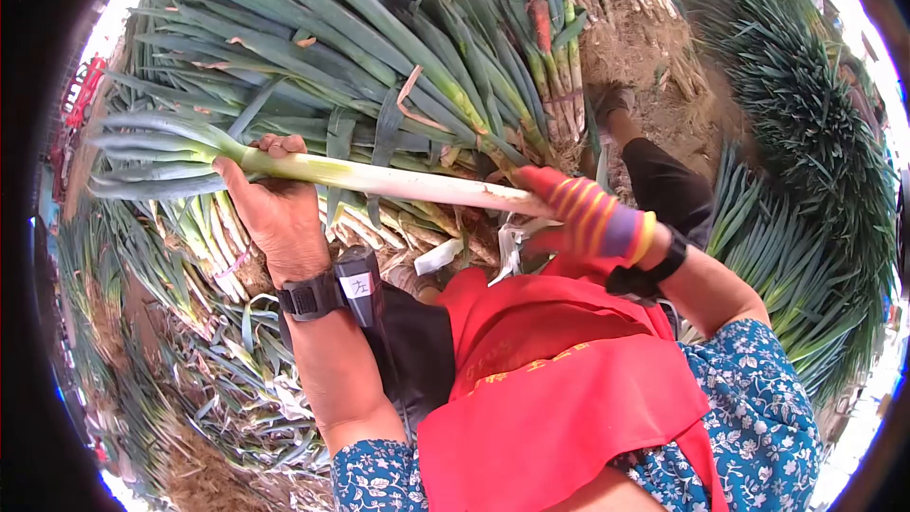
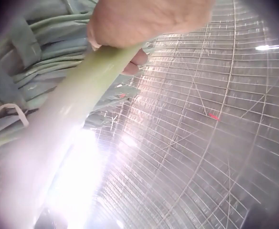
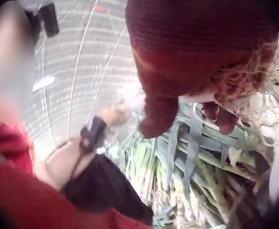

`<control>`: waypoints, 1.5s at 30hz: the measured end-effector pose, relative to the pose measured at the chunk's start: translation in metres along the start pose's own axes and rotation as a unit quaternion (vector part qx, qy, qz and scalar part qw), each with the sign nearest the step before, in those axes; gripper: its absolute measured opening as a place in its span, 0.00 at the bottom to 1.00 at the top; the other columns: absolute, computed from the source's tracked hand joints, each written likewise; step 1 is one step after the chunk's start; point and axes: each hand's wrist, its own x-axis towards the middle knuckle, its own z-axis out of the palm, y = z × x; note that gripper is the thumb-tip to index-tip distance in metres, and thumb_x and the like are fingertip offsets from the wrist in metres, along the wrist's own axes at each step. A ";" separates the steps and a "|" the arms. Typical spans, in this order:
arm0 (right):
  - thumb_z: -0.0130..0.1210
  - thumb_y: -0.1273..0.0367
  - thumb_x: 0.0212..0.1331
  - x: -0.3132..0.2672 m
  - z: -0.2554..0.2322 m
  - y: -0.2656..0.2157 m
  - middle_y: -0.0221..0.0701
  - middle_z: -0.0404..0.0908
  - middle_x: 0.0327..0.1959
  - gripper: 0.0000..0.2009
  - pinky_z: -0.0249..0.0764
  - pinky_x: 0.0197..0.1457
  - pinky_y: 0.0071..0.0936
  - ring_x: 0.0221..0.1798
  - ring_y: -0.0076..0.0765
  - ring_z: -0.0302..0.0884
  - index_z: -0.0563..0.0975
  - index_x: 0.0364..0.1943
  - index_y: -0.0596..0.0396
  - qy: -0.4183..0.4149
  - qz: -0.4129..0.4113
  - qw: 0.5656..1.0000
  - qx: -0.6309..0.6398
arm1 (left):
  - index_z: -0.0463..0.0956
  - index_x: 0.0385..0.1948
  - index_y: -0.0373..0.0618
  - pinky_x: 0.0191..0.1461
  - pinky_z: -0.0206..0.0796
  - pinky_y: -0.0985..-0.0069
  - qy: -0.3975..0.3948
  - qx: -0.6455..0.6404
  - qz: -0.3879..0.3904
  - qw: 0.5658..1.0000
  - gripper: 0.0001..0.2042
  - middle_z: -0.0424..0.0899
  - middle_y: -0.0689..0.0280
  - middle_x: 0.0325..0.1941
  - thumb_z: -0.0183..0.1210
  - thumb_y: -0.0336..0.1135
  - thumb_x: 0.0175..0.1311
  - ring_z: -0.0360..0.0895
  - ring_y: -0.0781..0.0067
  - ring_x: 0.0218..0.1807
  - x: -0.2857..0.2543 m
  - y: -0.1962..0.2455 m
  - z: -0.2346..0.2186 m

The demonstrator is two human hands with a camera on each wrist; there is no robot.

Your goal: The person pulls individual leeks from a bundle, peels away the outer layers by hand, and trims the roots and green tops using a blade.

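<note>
One long green onion (image 1: 408, 182) lies across in front of the body, its leaves fanned to the left and its white shaft running right. My bare left hand (image 1: 275, 204) grips it where the leaves meet the shaft; the left wrist view shows the thumb side of that hand (image 2: 149, 21) over the pale green stalk (image 2: 77, 90). My right hand (image 1: 588, 216), in a striped knit glove, holds the root end. From the right wrist, the glove (image 3: 192, 52) curls around the white shaft, with stringy roots (image 3: 247, 71) beside it.
A big heap of green onions (image 1: 313, 47) lies just ahead, some tied in bundles. More stand in rows (image 1: 796, 114) at the right. Loose leaf scraps (image 1: 256, 389) litter the ground at left. A red apron (image 1: 559, 408) covers the lap.
</note>
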 end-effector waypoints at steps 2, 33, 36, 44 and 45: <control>0.58 0.59 0.53 0.009 0.003 -0.011 0.42 0.76 0.32 0.21 0.69 0.26 0.33 0.28 0.47 0.75 0.71 0.47 0.58 -0.004 -0.040 0.996 -0.079 | 0.66 0.29 0.44 0.40 0.60 0.70 -0.011 0.041 -0.038 0.998 0.17 0.66 0.64 0.23 0.57 0.50 0.57 0.64 0.70 0.27 0.001 -0.011 -0.003; 0.52 0.67 0.53 0.053 0.138 0.052 0.38 0.73 0.22 0.06 0.68 0.30 0.37 0.26 0.42 0.73 0.77 0.29 0.54 -0.021 0.232 0.972 0.017 | 0.67 0.22 0.47 0.16 0.57 0.76 -0.068 0.138 -0.098 0.983 0.13 0.67 0.69 0.13 0.61 0.41 0.56 0.62 0.78 0.12 -0.034 -0.040 0.032; 0.53 0.67 0.53 0.031 0.096 0.056 0.35 0.76 0.32 0.11 0.68 0.35 0.32 0.32 0.38 0.72 0.75 0.40 0.54 -0.011 0.180 0.975 0.129 | 0.66 0.21 0.47 0.17 0.56 0.76 -0.054 0.140 -0.086 0.985 0.14 0.66 0.69 0.13 0.61 0.43 0.56 0.61 0.78 0.12 -0.024 -0.031 0.025; 0.60 0.58 0.47 0.061 0.004 -0.035 0.42 0.74 0.40 0.25 0.70 0.40 0.39 0.40 0.50 0.73 0.70 0.49 0.54 0.000 -0.063 0.997 -0.049 | 0.61 0.21 0.51 0.22 0.52 0.80 -0.021 0.116 -0.089 0.989 0.16 0.59 0.73 0.16 0.57 0.47 0.59 0.55 0.81 0.17 -0.020 -0.032 0.033; 0.59 0.59 0.48 0.060 0.010 -0.037 0.42 0.74 0.39 0.24 0.70 0.40 0.40 0.40 0.51 0.73 0.70 0.48 0.55 0.012 -0.081 0.994 -0.077 | 0.61 0.21 0.51 0.22 0.52 0.80 -0.014 0.114 -0.083 0.990 0.16 0.60 0.73 0.17 0.57 0.47 0.59 0.56 0.81 0.17 -0.021 -0.032 0.033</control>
